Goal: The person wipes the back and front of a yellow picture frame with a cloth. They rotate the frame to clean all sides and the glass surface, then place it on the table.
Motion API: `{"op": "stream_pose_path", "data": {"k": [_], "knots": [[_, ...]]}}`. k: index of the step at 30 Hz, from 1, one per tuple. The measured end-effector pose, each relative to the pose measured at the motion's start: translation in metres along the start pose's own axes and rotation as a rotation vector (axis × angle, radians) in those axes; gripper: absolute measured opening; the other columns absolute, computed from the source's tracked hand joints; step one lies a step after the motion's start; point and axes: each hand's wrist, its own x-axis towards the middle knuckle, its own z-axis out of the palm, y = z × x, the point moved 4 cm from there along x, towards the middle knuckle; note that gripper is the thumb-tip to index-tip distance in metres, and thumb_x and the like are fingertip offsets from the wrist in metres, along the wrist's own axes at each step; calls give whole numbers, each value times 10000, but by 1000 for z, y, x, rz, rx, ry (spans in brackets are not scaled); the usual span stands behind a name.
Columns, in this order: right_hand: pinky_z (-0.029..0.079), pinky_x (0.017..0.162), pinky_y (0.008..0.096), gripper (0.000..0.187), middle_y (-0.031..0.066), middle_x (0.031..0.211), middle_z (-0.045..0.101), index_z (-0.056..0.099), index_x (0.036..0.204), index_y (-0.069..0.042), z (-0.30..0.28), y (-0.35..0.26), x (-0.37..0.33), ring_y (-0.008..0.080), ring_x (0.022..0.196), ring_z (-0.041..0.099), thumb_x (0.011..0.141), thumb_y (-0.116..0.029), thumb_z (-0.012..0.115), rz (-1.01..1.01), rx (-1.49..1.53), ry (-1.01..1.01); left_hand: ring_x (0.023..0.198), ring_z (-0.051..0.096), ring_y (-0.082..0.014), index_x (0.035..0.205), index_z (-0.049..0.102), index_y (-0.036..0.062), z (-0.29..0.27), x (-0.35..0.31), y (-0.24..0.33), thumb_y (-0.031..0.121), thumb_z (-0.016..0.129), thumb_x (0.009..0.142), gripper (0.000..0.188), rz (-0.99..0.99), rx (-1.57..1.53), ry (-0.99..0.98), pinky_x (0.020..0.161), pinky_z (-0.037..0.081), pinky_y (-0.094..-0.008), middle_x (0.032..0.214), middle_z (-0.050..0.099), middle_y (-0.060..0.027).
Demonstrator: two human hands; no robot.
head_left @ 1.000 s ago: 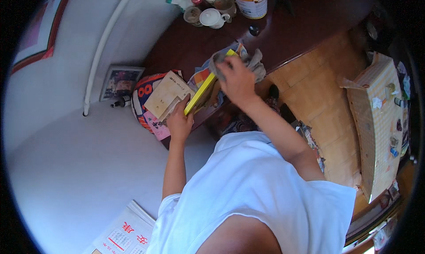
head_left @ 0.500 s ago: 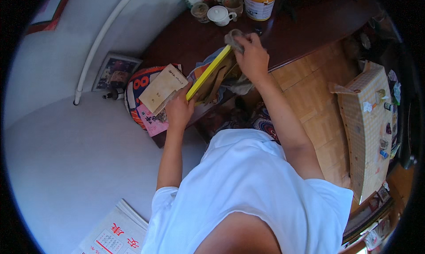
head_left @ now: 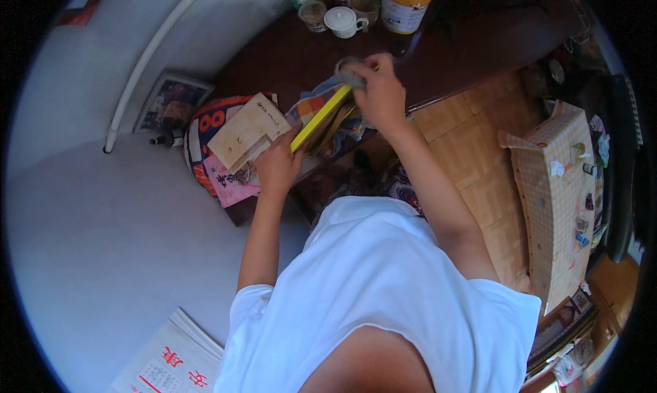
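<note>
A flat object with a bright yellow edge (head_left: 320, 119) is held tilted over the near side of the dark table. My left hand (head_left: 276, 166) is closed round its near end. My right hand (head_left: 380, 95) grips a crumpled grey cloth (head_left: 350, 70), pressed against the far end of the yellow edge. The object's brown face is seen at a steep slant, so its kind is unclear. Behind it lies a checked cloth in blue and orange (head_left: 327, 97). Just left of my left hand are a cream-coloured booklet or card (head_left: 248, 133) and a pink printed sheet (head_left: 226, 182).
On the dark table (head_left: 472, 57) stand a lidded white cup (head_left: 341, 22), several jars and a yellow-lidded tub (head_left: 406, 8). A framed picture (head_left: 174, 100) leans against the wall beside a white pipe (head_left: 145, 71). To the right is a table with a checked cover (head_left: 551, 194).
My right hand, with the grey cloth, has come slightly left and nearer. The yellow-edged object has shifted and turned a little. My left hand keeps its hold.
</note>
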Motion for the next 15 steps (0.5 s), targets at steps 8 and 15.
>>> {"op": "stream_pose_path", "data": {"k": [8,15], "knots": [[516,913,432,373,197,1080,629,669,1185,-11,-38,98,43,390,1061,629,868,-196,737,291,131,389,880,713,-333,1309,663,188,0,2,7,270,711,861,458,3,55,10,733,573,-446,1054,738,-103],[552,862,426,378,88,1204,594,735,1123,-162,-20,19,4,348,1034,645,764,-47,766,-82,20,171,990,689,-380,1310,656,134,4,-11,-11,227,750,848,481,-15,-259,180,819,563,-441,1120,718,-170]]}}
